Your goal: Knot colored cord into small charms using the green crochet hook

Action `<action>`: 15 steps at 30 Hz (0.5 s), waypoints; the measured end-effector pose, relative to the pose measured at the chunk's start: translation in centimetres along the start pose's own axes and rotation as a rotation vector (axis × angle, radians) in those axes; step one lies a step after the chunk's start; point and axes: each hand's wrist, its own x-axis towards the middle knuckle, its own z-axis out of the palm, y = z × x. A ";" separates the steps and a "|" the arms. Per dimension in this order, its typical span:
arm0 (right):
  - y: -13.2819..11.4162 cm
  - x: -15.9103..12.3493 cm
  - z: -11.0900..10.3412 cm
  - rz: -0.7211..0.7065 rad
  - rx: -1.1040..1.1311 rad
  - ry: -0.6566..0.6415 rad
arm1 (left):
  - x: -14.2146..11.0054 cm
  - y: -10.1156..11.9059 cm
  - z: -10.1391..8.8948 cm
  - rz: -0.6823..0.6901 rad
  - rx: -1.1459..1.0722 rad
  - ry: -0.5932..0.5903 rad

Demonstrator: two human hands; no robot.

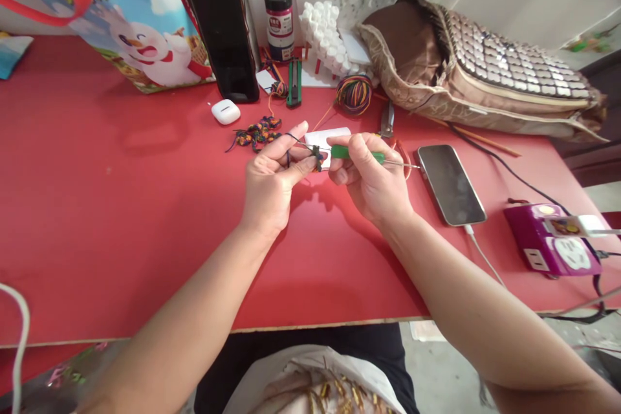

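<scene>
My left hand (272,186) pinches a small dark crochet piece (318,159) between thumb and fingers, with a strand of dark yarn running over the raised index finger. In my right hand (379,181) is a crochet hook (340,152) with a green handle, its thin metal tip reaching to the crochet piece. Whether a loop sits on the tip is too small to tell. Behind my hands lies a white object (334,134), partly covered by them. Multicoloured crocheted pieces (258,133) rest just beyond my left fingers. Farther back sits a ball of multicoloured yarn (354,94).
A phone (451,184) on a cable and a purple power socket (553,239) are at right. At the back stand a sequinned bag (485,71), a jar (280,26), a black phone (226,39) and a printed bag (140,32). A white earbud case (226,112) lies left.
</scene>
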 end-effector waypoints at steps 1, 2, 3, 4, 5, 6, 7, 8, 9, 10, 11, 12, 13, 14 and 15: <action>-0.1 0.0 -0.2 -0.011 -0.021 -0.050 | 0.1 0.1 -0.1 -0.008 -0.009 -0.007; -0.2 0.0 -0.5 -0.023 -0.047 -0.111 | 0.1 0.2 -0.2 -0.012 -0.015 -0.013; -0.3 0.0 -0.8 -0.035 -0.077 -0.171 | 0.2 0.3 -0.3 -0.013 -0.017 -0.016; -0.4 0.0 -1.0 -0.044 -0.105 -0.215 | 0.3 0.4 -0.3 -0.010 -0.016 -0.016; -0.6 0.0 -1.2 -0.048 -0.127 -0.245 | 0.3 0.4 -0.3 -0.010 -0.011 -0.015; -0.7 0.0 -1.3 -0.050 -0.141 -0.254 | 0.3 0.5 -0.3 -0.015 -0.007 -0.014; -0.7 0.0 -1.3 -0.047 -0.146 -0.246 | 0.2 0.5 -0.3 -0.026 -0.005 -0.016; -0.8 0.0 -1.3 -0.042 -0.140 -0.222 | 0.2 0.5 -0.2 -0.039 -0.005 -0.019; -0.7 -0.1 -1.1 -0.036 -0.123 -0.182 | 0.1 0.5 -0.1 -0.048 -0.003 -0.020; -0.6 -0.1 -0.9 -0.029 -0.099 -0.134 | 0.0 0.4 0.0 -0.050 0.000 -0.018; -0.5 -0.2 -0.6 -0.023 -0.072 -0.079 | 0.0 0.3 0.1 -0.045 0.004 -0.012; -0.4 -0.2 -0.4 -0.016 -0.046 -0.030 | -0.1 0.2 0.2 -0.035 0.008 -0.002; -0.2 -0.3 -0.1 -0.007 -0.025 0.007 | -0.2 0.1 0.3 -0.022 0.013 0.010; -0.1 -0.3 0.1 0.002 -0.009 0.029 | -0.2 0.0 0.3 -0.008 0.019 0.022; 0.0 -0.3 0.2 0.011 0.003 0.037 | -0.2 -0.1 0.3 0.005 0.026 0.030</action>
